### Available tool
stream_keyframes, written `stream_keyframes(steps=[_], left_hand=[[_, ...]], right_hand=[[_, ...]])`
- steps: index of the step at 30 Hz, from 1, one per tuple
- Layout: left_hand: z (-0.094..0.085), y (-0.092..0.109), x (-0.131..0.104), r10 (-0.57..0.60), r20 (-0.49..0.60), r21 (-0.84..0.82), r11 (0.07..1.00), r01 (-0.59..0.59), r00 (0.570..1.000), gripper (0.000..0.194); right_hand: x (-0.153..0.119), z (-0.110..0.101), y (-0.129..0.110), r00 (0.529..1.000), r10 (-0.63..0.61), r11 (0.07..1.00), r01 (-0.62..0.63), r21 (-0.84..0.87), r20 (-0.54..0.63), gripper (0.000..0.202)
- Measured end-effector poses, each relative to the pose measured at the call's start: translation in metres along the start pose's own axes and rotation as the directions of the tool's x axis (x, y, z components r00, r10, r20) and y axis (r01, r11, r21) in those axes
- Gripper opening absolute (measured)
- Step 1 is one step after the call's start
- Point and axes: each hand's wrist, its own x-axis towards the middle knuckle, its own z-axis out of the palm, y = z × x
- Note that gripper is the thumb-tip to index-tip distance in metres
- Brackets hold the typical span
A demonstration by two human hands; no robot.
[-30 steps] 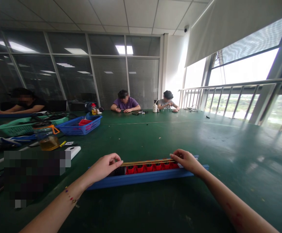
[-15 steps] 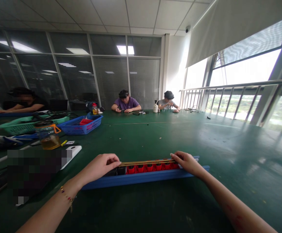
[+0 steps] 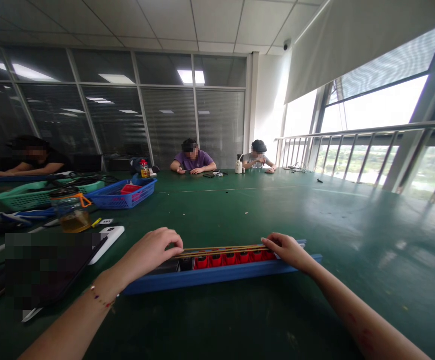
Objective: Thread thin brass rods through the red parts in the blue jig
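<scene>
A long blue tray lies across the table before me, holding a row of red pieces with dark centres and black pieces towards the left. Thin yellow-brown strands, which look like a stretched rubber band, run lengthwise just above the row. My left hand pinches the band's left end over the black pieces, thumb and fingers closed. At the right end, my right hand pinches the band between thumb and index finger, close to the tray's rim. The fingers hide both band ends.
On the left are a blue basket with a red container, a green basket, a jar of amber liquid and a phone-like white device. Several people sit beyond the green table. A railing runs along the right.
My left hand has risen slightly and shifted a little left, and more of the black pieces shows. My right hand stays nearly still. The whole view has drifted slightly.
</scene>
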Motion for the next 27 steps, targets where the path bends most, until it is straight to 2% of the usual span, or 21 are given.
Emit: stream_keyframes(steps=[5,8,11,14,18,23,27], left_hand=[[-0.029,0.008,0.004,0.042,-0.117,0.137,0.99,-0.026,0.992,0.022],[-0.048,0.004,0.008,0.099,-0.285,0.238,0.971,-0.03,0.953,0.024],[-0.053,-0.008,0.016,0.07,-0.401,0.271,0.962,0.045,0.914,0.027],[-0.038,-0.026,0.031,0.009,-0.362,0.233,0.969,0.081,0.932,0.028],[-0.003,-0.051,0.048,-0.045,-0.178,0.168,0.983,0.076,0.983,0.022],[0.031,-0.073,0.059,-0.093,-0.049,0.047,0.994,0.096,0.994,0.018],[0.048,-0.082,0.064,-0.106,0.022,0.065,0.992,0.105,0.994,0.013]], right_hand=[[0.002,0.002,0.004,1.0,0.001,1.0,0.0,0.028,-0.019,0.045],[0.004,0.004,0.008,0.999,0.023,0.994,-0.018,0.107,-0.048,0.047],[0.005,0.004,0.01,0.996,0.054,0.99,-0.045,0.132,-0.066,0.049],[0.004,0.003,0.008,0.997,0.035,0.995,-0.028,0.098,-0.068,0.048],[0.002,0.001,0.005,0.999,0.002,0.999,0.0,0.053,-0.033,0.044],[0.0,0.0,0.005,1.0,-0.013,0.998,0.011,0.064,0.021,0.039],[0.0,0.0,0.004,0.999,-0.018,0.998,0.015,0.064,0.046,0.038]])
